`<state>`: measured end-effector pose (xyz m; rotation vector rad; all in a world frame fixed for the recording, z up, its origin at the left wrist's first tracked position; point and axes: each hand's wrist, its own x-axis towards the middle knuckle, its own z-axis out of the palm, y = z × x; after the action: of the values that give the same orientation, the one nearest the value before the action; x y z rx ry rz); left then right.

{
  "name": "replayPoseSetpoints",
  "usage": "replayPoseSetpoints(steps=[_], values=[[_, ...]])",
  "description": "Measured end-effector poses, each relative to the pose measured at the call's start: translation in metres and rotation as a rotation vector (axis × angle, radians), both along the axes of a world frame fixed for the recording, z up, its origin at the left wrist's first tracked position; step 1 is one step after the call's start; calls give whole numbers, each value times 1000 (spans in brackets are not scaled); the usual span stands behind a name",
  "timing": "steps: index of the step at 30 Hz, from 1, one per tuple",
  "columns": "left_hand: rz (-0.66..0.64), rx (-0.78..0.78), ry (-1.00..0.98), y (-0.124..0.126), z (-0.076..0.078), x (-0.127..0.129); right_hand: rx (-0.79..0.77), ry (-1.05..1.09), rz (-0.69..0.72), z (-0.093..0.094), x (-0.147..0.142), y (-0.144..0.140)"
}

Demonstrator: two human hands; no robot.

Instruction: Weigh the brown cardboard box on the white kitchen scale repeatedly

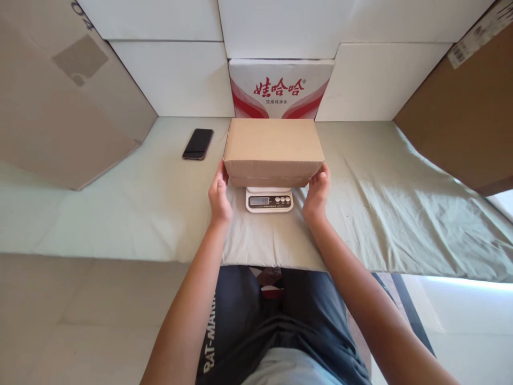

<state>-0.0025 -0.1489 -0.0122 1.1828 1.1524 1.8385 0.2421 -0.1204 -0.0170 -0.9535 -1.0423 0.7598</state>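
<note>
Between my two hands is a closed brown cardboard box [274, 141], over a small white digital kitchen scale [270, 200]. The scale's display and buttons face me, while its platform is mostly hidden under the box; I cannot tell whether the box rests on it. My left hand [220, 195] grips the box's near left corner, fingers along its side. At the near right corner, my right hand [318, 191] holds it the same way, with some fingertips tucked out of sight.
A black smartphone [198, 144] lies left of the box on the pale green cloth [160, 214]. Behind stands a white and red carton [278, 88] against white panels. Large cardboard pieces [80, 107] flank the left, and another brown carton [465, 117] the right.
</note>
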Motion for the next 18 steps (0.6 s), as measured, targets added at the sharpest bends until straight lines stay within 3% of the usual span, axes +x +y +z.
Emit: replayPoseSetpoints(steps=[4, 9, 14, 18], values=[[-7, -7, 17, -1, -1, 0, -58, 116, -6, 12, -5, -8], [-15, -10, 54, -2, -3, -1, -11, 39, 56, 27, -8, -17], [-9, -35, 81, -7, -5, -2, 22, -7, 157, 31, -14, -24], [-52, -56, 52, -13, 9, -2, 4, 0, 125, 35, -10, -21]])
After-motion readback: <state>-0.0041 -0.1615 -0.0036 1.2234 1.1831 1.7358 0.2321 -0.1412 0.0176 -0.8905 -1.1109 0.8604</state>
